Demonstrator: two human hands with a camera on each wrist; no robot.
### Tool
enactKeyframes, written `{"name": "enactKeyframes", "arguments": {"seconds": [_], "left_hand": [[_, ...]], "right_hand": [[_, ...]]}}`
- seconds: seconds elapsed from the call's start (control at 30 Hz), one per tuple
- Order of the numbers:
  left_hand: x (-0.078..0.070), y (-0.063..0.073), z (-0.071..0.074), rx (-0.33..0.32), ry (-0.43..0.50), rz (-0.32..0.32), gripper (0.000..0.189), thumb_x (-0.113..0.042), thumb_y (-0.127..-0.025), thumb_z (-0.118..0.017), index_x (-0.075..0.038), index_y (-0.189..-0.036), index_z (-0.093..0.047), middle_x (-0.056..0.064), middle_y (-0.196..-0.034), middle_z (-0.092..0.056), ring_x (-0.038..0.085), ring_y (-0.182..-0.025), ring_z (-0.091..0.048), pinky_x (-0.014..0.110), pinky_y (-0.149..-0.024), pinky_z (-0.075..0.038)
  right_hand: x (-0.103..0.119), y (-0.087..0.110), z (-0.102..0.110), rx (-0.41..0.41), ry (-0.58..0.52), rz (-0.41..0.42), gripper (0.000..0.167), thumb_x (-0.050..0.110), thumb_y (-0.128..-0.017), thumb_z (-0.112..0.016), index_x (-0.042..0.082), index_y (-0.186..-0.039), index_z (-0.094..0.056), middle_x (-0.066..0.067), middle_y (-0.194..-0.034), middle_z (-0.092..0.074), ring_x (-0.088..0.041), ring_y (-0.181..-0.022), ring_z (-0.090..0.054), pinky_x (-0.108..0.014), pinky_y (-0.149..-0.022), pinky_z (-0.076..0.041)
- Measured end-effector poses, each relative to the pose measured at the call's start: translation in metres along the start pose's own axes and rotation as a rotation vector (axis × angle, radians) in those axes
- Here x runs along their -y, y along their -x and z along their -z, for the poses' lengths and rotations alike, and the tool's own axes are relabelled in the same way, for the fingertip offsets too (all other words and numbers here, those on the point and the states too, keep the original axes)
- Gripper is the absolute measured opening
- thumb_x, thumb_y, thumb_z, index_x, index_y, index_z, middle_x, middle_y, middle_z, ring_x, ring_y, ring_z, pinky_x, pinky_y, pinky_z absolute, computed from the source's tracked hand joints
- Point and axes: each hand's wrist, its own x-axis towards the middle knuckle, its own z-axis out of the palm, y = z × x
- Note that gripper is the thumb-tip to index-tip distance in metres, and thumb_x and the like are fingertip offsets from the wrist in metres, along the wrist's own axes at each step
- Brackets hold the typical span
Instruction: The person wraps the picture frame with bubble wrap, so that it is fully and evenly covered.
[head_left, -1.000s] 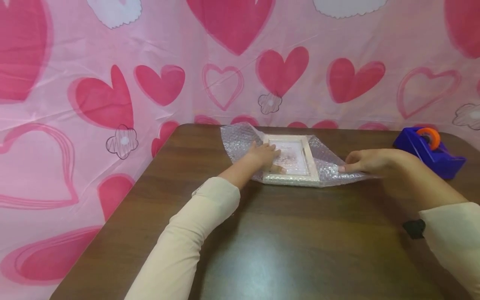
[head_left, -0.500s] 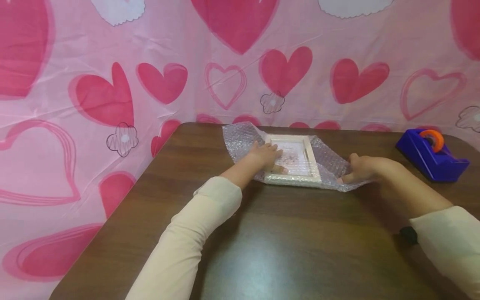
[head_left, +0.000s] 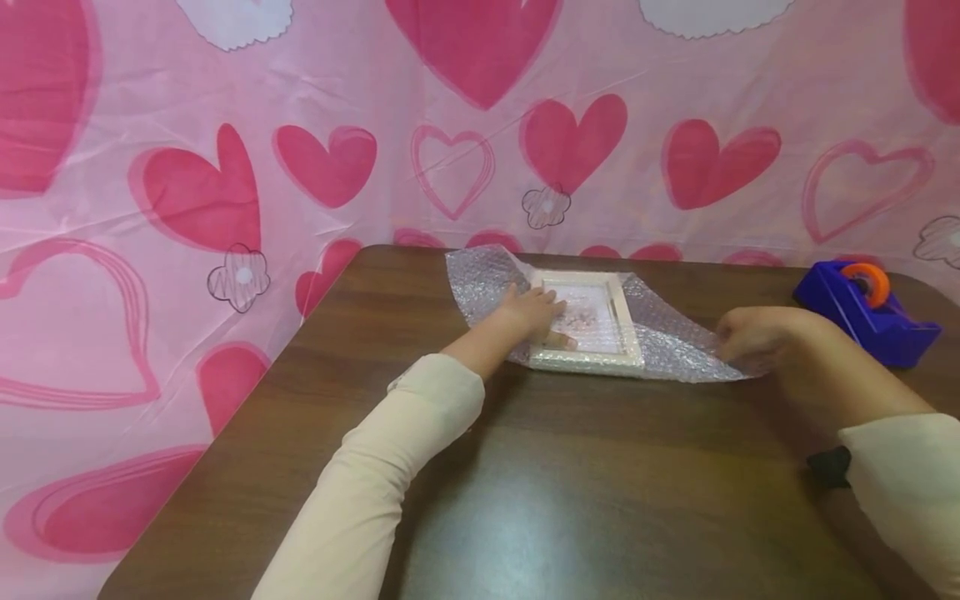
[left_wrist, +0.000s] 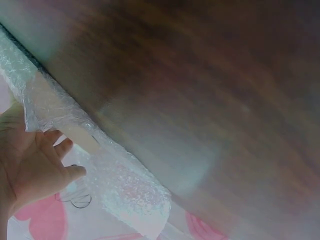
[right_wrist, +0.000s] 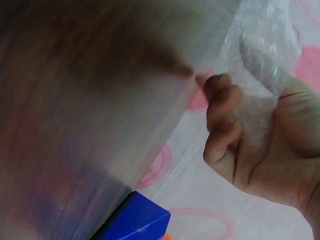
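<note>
A pale picture frame (head_left: 624, 317) lies face up on a sheet of clear bubble wrap (head_left: 675, 348), with part of the wrap folded over its near side. My left hand (head_left: 528, 315) rests on the left part of the frame, fingers spread. In the left wrist view, that hand (left_wrist: 35, 165) has its thumb and fingers extended beside the wrapped edge. At the sheet's right end, my right hand (head_left: 753, 335) grips the bubble wrap. The right wrist view shows the fingers (right_wrist: 222, 102) curled, with the bubble wrap (right_wrist: 262, 55) between them and the palm.
A blue tape dispenser (head_left: 873, 325) with an orange roll (head_left: 870, 282) stands at the table's back right, close to my right forearm. The brown wooden table (head_left: 570, 475) ends at a pink heart-patterned cloth (head_left: 450, 92) behind and to the left.
My right hand first moves inward along the bubble wrap, then back to the right, its fingers now curled round the wrap's end. The left hand stays on the picture frame.
</note>
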Motion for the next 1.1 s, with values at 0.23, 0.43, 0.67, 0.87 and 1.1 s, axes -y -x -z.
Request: {"name": "enactKeyframes", "arguments": {"seconds": [0.23, 0.43, 0.67, 0.87, 1.1], "left_hand": [[-0.001, 0.001, 0.001, 0.005, 0.009, 0.001, 0.08, -0.07, -0.084, -0.033, -0.025, -0.149, -0.019, 0.001, -0.153, -0.014, 0.023, -0.139, -0.011, 0.052, -0.11, -0.009], [-0.002, 0.001, 0.0, 0.014, 0.017, -0.005, 0.08, -0.07, -0.084, -0.033, -0.025, -0.149, -0.019, 0.001, -0.153, -0.014, 0.023, -0.139, -0.01, 0.052, -0.11, -0.008], [-0.004, 0.0, -0.001, 0.013, 0.018, -0.01, 0.08, -0.07, -0.084, -0.034, -0.025, -0.148, -0.02, 0.0, -0.153, -0.014, 0.022, -0.139, -0.01, 0.052, -0.11, -0.008], [-0.005, 0.0, -0.001, 0.013, 0.026, -0.009, 0.08, -0.07, -0.084, -0.035, -0.025, -0.148, -0.021, 0.0, -0.153, -0.015, 0.022, -0.139, -0.01, 0.052, -0.11, -0.008], [-0.006, -0.001, -0.003, 0.015, 0.026, -0.006, 0.079, -0.07, -0.084, -0.034, -0.026, -0.148, -0.02, 0.0, -0.153, -0.015, 0.022, -0.139, -0.011, 0.052, -0.11, -0.008]], "right_hand": [[-0.001, 0.016, 0.016, -0.065, -0.004, 0.065, 0.022, 0.022, -0.089, -0.061, 0.003, -0.077, -0.057, 0.002, -0.058, -0.043, -0.008, -0.048, -0.038, -0.021, -0.044, -0.035], [0.011, 0.024, 0.025, -0.16, 0.024, 0.109, 0.02, 0.021, -0.089, -0.061, 0.003, -0.078, -0.058, 0.002, -0.06, -0.043, -0.008, -0.051, -0.04, -0.023, -0.046, -0.038], [0.045, 0.03, 0.03, -0.245, 0.138, 0.141, 0.02, 0.017, -0.088, -0.06, 0.005, -0.073, -0.055, 0.003, -0.059, -0.039, -0.008, -0.051, -0.037, -0.023, -0.047, -0.037], [0.082, 0.024, 0.029, -0.304, 0.206, 0.206, 0.028, 0.017, -0.089, -0.057, 0.006, -0.065, -0.049, 0.002, -0.057, -0.039, -0.012, -0.052, -0.038, -0.026, -0.047, -0.037], [0.12, 0.0, 0.021, -0.302, 0.213, 0.242, 0.022, 0.017, -0.09, -0.055, 0.005, -0.072, -0.058, 0.002, -0.059, -0.042, -0.013, -0.057, -0.039, -0.027, -0.051, -0.036]]}}
